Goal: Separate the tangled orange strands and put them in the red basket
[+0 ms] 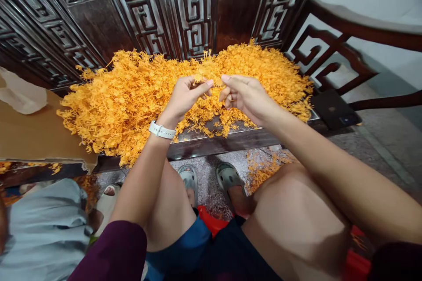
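Note:
A large heap of small, spindly orange pieces (112, 101), plastic by their look, spreads along a dark wooden bench (211, 142). Just above its middle, my left hand (187, 96) is closed with thumb and fingers around a cluster of orange pieces (207, 71). My right hand (245, 96) faces it from the other side, thumb and forefinger pinched at the right edge of that cluster, its other fingers curled in. A small gap separates the two thumbs. The fingertips partly cover where the pieces join, so exact details are hidden.
A carved dark wooden backrest (237, 9) rises behind the heap. Right of it, a black phone (334, 109) lies by the bench's armrest (356, 57). Cardboard (49, 134) lies at left, beside another person's grey clothing (46, 224). Loose orange pieces (263, 169) litter the floor.

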The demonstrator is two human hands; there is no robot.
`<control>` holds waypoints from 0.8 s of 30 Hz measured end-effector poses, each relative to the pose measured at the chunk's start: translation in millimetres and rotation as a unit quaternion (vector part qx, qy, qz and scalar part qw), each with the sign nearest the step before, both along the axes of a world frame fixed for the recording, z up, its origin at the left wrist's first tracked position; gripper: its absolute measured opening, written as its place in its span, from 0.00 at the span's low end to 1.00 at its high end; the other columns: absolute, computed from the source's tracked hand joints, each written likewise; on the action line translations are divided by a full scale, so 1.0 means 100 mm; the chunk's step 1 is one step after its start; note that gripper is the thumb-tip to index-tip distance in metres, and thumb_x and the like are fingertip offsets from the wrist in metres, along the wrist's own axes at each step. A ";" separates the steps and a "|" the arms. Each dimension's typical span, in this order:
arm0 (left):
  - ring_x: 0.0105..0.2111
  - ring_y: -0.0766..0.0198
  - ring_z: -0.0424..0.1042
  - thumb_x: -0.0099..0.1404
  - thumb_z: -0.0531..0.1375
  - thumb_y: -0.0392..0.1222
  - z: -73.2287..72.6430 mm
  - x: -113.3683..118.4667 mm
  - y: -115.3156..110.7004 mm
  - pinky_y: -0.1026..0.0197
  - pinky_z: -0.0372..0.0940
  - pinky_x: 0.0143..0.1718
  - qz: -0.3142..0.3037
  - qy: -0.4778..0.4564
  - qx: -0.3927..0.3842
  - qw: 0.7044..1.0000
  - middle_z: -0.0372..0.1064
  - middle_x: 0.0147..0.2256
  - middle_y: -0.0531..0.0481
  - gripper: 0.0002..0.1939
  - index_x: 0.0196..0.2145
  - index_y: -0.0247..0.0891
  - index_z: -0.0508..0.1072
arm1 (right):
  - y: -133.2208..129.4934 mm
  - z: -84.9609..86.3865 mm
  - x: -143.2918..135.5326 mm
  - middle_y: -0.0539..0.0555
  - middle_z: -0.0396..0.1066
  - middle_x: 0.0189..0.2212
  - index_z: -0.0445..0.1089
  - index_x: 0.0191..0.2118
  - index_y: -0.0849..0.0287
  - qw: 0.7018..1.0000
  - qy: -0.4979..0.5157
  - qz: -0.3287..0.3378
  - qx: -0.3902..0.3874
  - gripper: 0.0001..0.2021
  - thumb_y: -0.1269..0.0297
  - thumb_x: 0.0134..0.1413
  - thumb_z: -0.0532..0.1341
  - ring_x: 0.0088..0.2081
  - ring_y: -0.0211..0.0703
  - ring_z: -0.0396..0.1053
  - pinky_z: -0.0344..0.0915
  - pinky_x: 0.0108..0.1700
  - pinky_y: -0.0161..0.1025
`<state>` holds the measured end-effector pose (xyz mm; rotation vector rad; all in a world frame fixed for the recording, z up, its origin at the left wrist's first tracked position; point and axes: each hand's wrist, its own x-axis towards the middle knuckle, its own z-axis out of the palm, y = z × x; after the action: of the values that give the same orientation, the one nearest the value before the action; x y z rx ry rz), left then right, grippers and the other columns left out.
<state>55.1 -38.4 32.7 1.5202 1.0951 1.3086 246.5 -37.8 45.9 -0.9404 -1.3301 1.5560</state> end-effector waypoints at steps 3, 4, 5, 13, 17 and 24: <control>0.28 0.68 0.74 0.67 0.70 0.50 -0.03 0.03 0.01 0.62 0.68 0.35 -0.017 -0.002 0.006 1.000 0.76 0.28 0.49 0.15 0.30 0.36 0.77 | 0.00 0.01 0.01 0.51 0.72 0.24 0.70 0.29 0.57 0.998 -0.037 0.007 0.058 0.20 0.48 0.55 0.74 0.24 0.35 0.64 0.63 0.28 0.37; 0.28 0.68 0.74 0.67 0.70 0.49 -0.04 0.03 0.02 0.62 0.68 0.35 -0.012 -0.005 0.004 1.000 0.76 0.27 0.49 0.15 0.30 0.36 0.76 | 0.00 0.01 0.02 0.50 0.71 0.24 0.70 0.28 0.57 0.996 -0.046 0.014 0.072 0.20 0.49 0.55 0.75 0.24 0.35 0.64 0.64 0.28 0.37; 0.28 0.68 0.74 0.67 0.71 0.49 -0.05 0.03 0.04 0.62 0.68 0.35 -0.005 -0.007 0.001 1.000 0.75 0.27 0.50 0.14 0.30 0.36 0.76 | 0.00 0.02 0.03 0.50 0.71 0.23 0.70 0.28 0.57 0.994 -0.057 0.030 0.083 0.19 0.50 0.55 0.75 0.24 0.35 0.64 0.64 0.28 0.37; 0.25 0.67 0.74 0.56 0.76 0.42 -0.18 0.10 0.14 0.62 0.68 0.31 0.016 -0.038 -0.011 0.999 0.73 0.24 0.53 0.14 0.26 0.36 0.75 | -0.06 0.24 0.18 0.46 0.59 0.17 0.68 0.22 0.59 0.915 -0.279 0.140 0.257 0.18 0.61 0.63 0.67 0.21 0.32 0.53 0.52 0.30 0.38; 0.24 0.68 0.73 0.53 0.74 0.35 -0.19 0.25 0.04 0.64 0.67 0.29 0.012 -0.047 -0.030 0.998 0.71 0.22 0.54 0.14 0.21 0.36 0.72 | -0.07 0.43 0.28 0.46 0.55 0.15 0.65 0.21 0.59 0.806 -0.430 0.176 0.367 0.16 0.67 0.60 0.64 0.23 0.34 0.51 0.49 0.33 0.40; 0.22 0.70 0.69 0.60 0.65 0.28 -0.22 0.19 0.18 0.66 0.63 0.26 0.134 -0.095 -0.028 0.986 0.69 0.23 0.54 0.15 0.21 0.38 0.67 | -0.49 0.63 0.27 0.47 0.67 0.18 0.73 0.23 0.59 0.748 -0.366 0.470 0.292 0.12 0.70 0.58 0.65 0.24 0.35 0.59 0.52 0.32 0.39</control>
<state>73.9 -20.3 11.1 1.2072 1.2309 1.5576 273.5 -86.4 108.6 -0.4362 -2.9836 1.2229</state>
